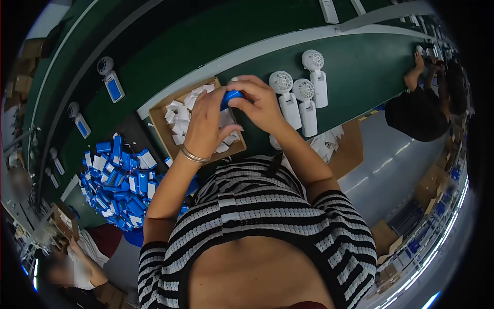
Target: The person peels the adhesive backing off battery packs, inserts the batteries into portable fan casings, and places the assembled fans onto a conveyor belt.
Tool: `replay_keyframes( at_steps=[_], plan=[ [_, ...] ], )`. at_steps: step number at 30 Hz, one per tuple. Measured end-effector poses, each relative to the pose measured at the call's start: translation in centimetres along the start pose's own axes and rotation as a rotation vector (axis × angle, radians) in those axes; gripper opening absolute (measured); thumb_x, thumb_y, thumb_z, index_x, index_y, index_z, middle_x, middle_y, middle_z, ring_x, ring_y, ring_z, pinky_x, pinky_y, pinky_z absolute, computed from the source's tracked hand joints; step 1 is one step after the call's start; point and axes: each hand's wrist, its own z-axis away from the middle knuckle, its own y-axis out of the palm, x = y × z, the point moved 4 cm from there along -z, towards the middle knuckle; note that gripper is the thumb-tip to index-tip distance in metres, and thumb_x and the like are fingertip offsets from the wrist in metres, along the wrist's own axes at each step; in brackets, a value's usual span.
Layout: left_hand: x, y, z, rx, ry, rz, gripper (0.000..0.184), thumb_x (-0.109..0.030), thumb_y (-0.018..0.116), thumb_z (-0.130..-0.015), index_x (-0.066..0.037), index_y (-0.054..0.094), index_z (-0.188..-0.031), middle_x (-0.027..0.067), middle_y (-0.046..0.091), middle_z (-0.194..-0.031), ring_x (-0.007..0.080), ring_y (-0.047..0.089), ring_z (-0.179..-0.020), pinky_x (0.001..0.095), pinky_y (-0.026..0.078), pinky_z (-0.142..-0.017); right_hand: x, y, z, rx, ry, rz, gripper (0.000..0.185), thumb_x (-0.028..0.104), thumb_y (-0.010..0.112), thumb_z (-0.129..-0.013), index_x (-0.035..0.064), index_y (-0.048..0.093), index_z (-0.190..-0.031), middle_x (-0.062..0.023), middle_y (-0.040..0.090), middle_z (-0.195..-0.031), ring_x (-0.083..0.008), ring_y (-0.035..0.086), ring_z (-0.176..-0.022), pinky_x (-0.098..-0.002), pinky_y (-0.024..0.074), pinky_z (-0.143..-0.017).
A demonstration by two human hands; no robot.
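Note:
Above a cardboard box [240, 147] of white paper pieces [178, 116], my right hand [259, 104] grips a blue block [231, 98] between thumb and fingers. My left hand [206, 123] is at the block's left side, its fingers extended and its thumb apart; whether its fingertips touch the block is hard to tell. A large heap of blue blocks with white labels [121, 188] lies to the left of my left forearm. Several white handheld fans [289, 109] lie on the green table to the right of my right hand.
More fans with blue parts [113, 86] lie on the green surface [149, 62] at the left. A pale rail [231, 56] crosses behind the box. A cardboard box [351, 149] with white papers stands at right. Co-workers [419, 116] [85, 268] are at far right and lower left.

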Motion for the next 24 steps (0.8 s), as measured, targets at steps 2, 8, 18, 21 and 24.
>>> replay_keyframes(
  at_steps=[2,8,18,21,24],
  plan=[
    [-0.9,1.0,-0.5,0.047,0.087,-0.016,0.059,-0.017,0.073,-0.06,-0.002,0.045,-0.11,0.0181,0.05,-0.106,0.0341,0.047,-0.102,0.04,0.04,-0.085,1.2,-2.8,0.9,-0.084,-0.053,-0.03,0.028,-0.003,0.061,-0.072,0.0013,0.059,-0.1,-0.0136,0.052,-0.108,-0.0162,0.054,-0.092,-0.0234,0.0464,-0.073],
    [-2.8,9.8,-0.3,0.471,0.642,-0.236,0.019,-0.011,0.049,-0.07,-0.008,0.054,-0.087,0.0082,0.055,-0.094,0.0227,0.053,-0.092,0.0317,0.037,-0.089,0.8,-12.8,6.5,-0.361,-0.159,-0.178,0.03,-0.006,0.06,-0.07,-0.002,0.059,-0.099,-0.0146,0.049,-0.112,-0.0196,0.052,-0.097,-0.0283,0.0445,-0.077],
    [0.3,13.2,-0.9,0.726,0.75,-0.326,0.021,-0.018,0.055,-0.071,-0.008,0.053,-0.09,0.0065,0.055,-0.084,0.0202,0.055,-0.075,0.0315,0.041,-0.071,2.5,-12.1,9.3,-0.429,-0.155,-0.287,0.048,0.013,0.075,-0.063,0.0025,0.045,-0.1,-0.0111,0.055,-0.095,-0.0201,0.057,-0.081,-0.0285,0.0476,-0.07],
    [0.9,5.8,-2.2,0.617,0.17,0.128,0.031,-0.02,0.053,-0.075,-0.007,0.046,-0.102,0.0117,0.057,-0.082,0.0254,0.058,-0.069,0.0381,0.045,-0.064,3.5,-11.9,8.3,-0.403,-0.264,-0.392,0.047,0.016,0.076,-0.064,0.0019,0.046,-0.098,-0.013,0.055,-0.094,-0.0215,0.058,-0.082,-0.0311,0.0489,-0.071],
    [3.0,3.2,-0.2,0.355,-0.783,1.431,0.035,-0.03,0.043,-0.082,-0.007,0.039,-0.108,0.0167,0.057,-0.072,0.027,0.059,-0.058,0.0371,0.049,-0.05,6.3,-8.6,5.9,-0.31,-0.3,-0.389,0.042,0.009,0.075,-0.062,0.0012,0.05,-0.094,-0.0146,0.056,-0.093,-0.0228,0.059,-0.082,-0.0319,0.05,-0.07]
  ],
)
